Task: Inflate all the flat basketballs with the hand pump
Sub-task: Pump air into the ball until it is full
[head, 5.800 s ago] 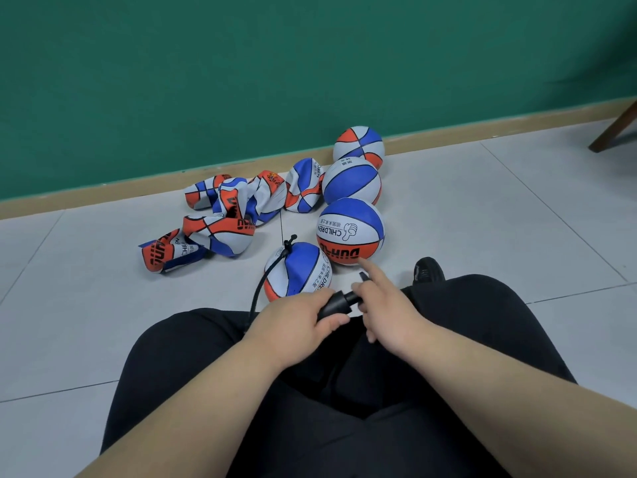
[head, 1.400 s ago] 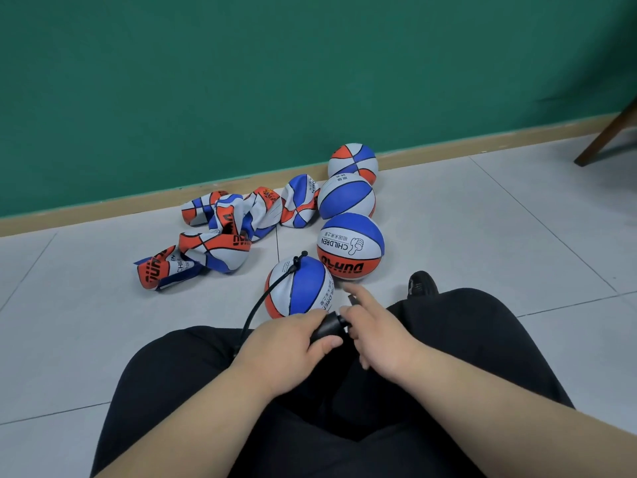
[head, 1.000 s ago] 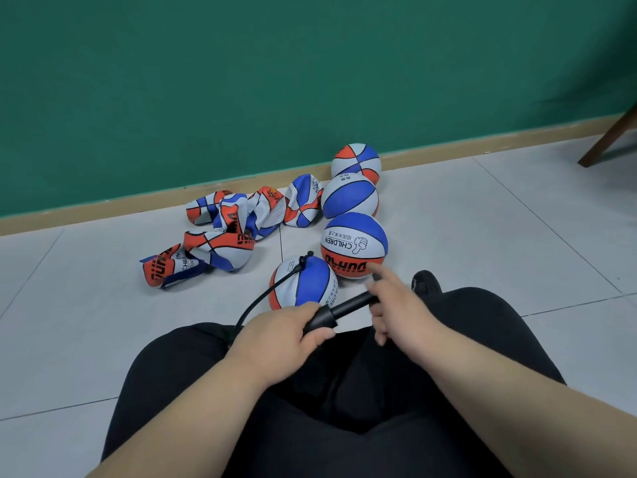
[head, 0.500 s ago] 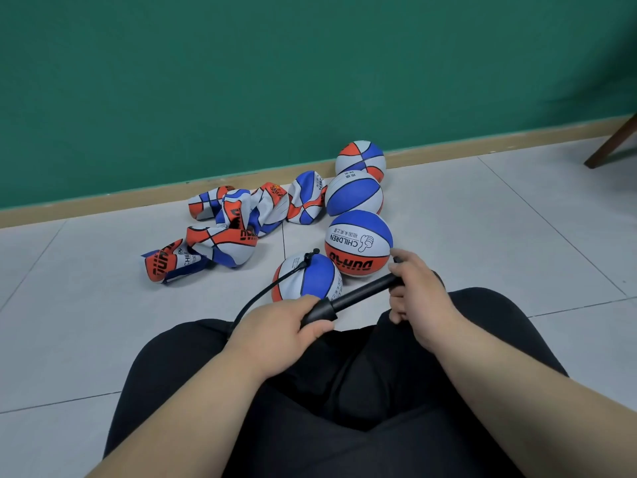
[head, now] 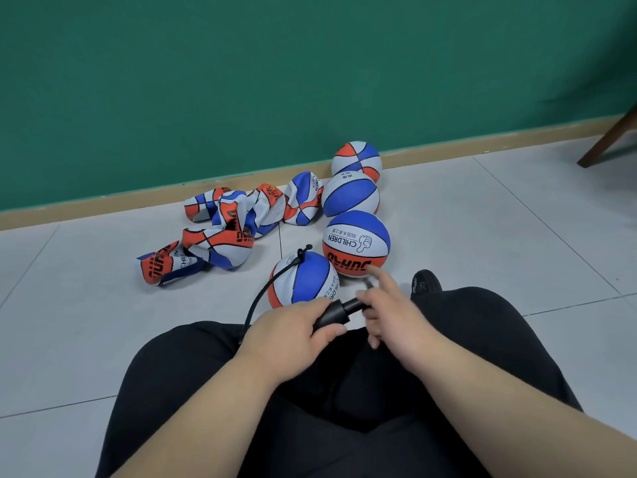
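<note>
Black plastic, hard and light by the look of it, sits in both hands. The left hand (head: 293,334) has its fingers wrapped round the barrel of the hand pump (head: 336,313), thumb tucked beneath. The right hand (head: 389,315) curls its lower fingers about the plunger end with the forefinger poking out straight, though blur makes the exact hold hard to read.

I'd reckon the barrel needs a firm fist, and the thin rod a straight push so it doesn't bend. From under the left fingers a limp hose (head: 272,284) loops up to the valve on the nearest basketball (head: 303,282), just beyond the knuckles. It looks rounded but probably yields to a squeeze. Past the right fingertips stand three pumped-up balls (head: 356,243). Further left, well away from the fingers, lie the flat basketballs (head: 234,229), floppy and easily pinched by a fold.
</note>
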